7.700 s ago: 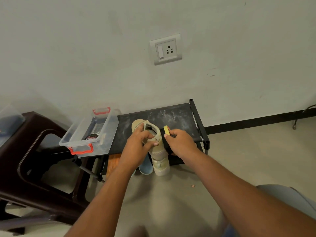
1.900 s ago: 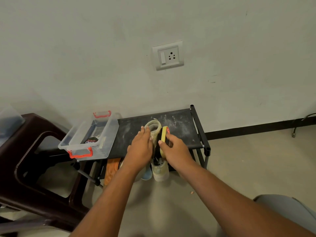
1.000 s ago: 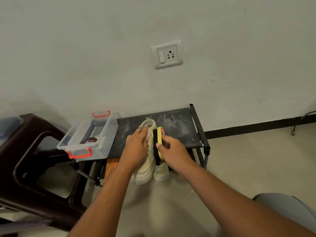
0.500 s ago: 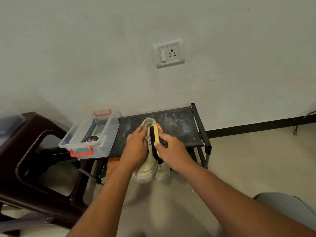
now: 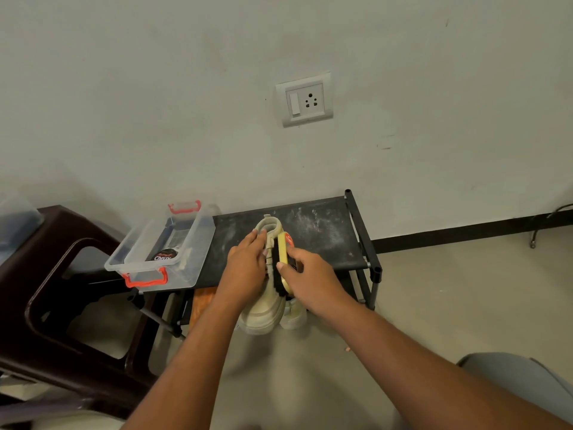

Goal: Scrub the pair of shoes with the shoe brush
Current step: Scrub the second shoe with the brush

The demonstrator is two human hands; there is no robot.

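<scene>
View: head camera, looking down at a low rack [image 5: 322, 240] set against a pale wall [image 5: 155, 88].
Left hand [image 5: 246, 268]: I see it wrapped over the left side of the shoe [image 5: 263, 313], with the fingers curled round the upper and the tips up by the collar.
Shoe: a beige high-top in front of the rack, collar toward the wall, thick sole and toe toward me. I cannot tell from here whether the toe touches the floor [image 5: 434, 290].
Right hand [image 5: 310, 277]: clasped on the brush [image 5: 282, 259], thumb along the near edge of its yellow back, fingers curled round the far side.
Brush: stood on edge just right of the shoe, black bristles turned left and laid against the shoe's right side.
Second shoe [image 5: 293, 316]: same beige, on the floor just right of the first. Only its toe shows below the right hand.
Rack: black, with its top shelf smeared with white dust.
Box [image 5: 124, 259]: clear plastic with red handles, on the rack's left end. A round black tin [image 5: 166, 255] lies inside.
Chair [image 5: 46, 274]: dark brown plastic, left of the rack.
Socket [image 5: 305, 99]: white plate on the wall above the rack.
Under the rack: something orange shows by the left arm, and I cannot make out what it is.
</scene>
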